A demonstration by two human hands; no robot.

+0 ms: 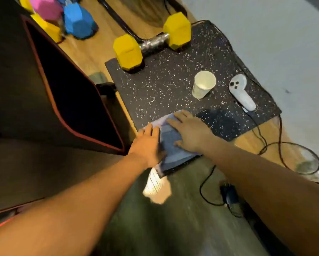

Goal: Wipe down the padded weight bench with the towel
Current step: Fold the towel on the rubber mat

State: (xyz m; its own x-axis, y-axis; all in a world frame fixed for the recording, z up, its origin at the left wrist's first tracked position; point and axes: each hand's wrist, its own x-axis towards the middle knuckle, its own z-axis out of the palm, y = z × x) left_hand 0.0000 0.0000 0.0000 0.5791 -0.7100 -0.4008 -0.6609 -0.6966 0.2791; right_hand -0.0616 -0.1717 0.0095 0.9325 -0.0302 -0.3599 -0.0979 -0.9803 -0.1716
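Fingers (180, 117) lie straight and flat: two hands, left hand (147, 145) at 9 o'clock, right hand (190, 133) at 3, press one folded towel (170, 145) beneath them; one weight bench (71, 100) further toward 9 o'clock.

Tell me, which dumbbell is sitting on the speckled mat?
The yellow dumbbell with the shiny metal handle. It lies on the black mat; the pink, blue and other yellow ones sit off it, on the wooden floor.
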